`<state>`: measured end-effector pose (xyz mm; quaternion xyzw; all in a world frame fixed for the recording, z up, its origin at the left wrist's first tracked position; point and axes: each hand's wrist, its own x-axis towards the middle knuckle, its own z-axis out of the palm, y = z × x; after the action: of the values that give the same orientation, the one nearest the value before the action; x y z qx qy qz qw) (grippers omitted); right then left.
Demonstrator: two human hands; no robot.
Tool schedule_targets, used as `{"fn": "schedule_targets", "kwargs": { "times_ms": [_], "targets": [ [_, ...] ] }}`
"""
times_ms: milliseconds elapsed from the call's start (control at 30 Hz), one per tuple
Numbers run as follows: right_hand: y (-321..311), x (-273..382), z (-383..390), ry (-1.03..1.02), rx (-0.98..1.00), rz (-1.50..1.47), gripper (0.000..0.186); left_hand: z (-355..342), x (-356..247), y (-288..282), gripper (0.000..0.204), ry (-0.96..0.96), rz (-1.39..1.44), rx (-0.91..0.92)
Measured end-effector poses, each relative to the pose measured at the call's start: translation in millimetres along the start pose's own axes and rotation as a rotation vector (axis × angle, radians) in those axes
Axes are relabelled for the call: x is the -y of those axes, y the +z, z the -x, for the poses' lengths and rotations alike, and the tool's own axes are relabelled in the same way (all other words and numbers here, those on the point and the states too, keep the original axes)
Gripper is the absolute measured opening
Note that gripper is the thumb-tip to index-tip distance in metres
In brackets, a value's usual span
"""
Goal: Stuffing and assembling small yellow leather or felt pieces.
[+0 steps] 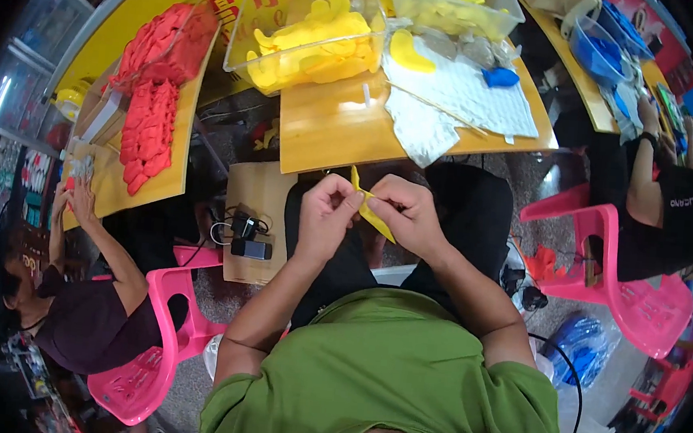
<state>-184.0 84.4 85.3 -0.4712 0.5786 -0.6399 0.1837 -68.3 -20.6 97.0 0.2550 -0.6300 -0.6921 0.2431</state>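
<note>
Fingers (348,207) of left hand (327,212) and right hand (410,215) pinch a yellow piece (380,226), likely for control, the clear tub (250,77) handy at eleven o'clock.

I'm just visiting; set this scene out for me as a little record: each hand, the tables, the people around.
Left hand: pinching a yellow piece
Right hand: pinching the same piece, above the lap
Table ahead: two clear bins of yellow pieces; white cloth with a thin stick across it
Side table, left: many red pieces
Co-workers: one left, one right
Seats beside them: pink chairs
</note>
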Motion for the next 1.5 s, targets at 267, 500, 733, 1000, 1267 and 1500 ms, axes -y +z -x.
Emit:
{"fn": "schedule_targets", "kwargs": {
  "times_ms": [267,500,733,1000,1267,1500],
  "targets": [
    [16.8,13.7,2.5,-0.191,-0.177,0.288,0.009,-0.3,2.6,8.8,0.011,0.216,-0.388,-0.182],
    [16.6,28.7,0.5,-0.406,-0.071,0.484,0.013,-0.6,3.5,3.0,0.016,0.256,-0.095,-0.077],
    [14.5,25.2,4.1,-0.469,0.008,0.459,0.014,-7.9,-22.5,-2.7,0.029,0.725,-0.827,-0.016],
    [20.7,37.8,1.6,-0.457,0.002,0.382,0.016,-9.0,-5.5,-8.1,0.014,0.388,-0.009,0.107],
    [21.3,33.2,-3.7,-0.516,0.041,0.435,0.018,-15.2,-16.0,-6.3,0.018,0.669,-0.484,-0.015],
    [24.9,30.7,1.7,-0.495,0.078,0.255,0.018,-11.3,-17.3,-9.7,0.018,0.514,-0.371,0.018]
  ]
}}
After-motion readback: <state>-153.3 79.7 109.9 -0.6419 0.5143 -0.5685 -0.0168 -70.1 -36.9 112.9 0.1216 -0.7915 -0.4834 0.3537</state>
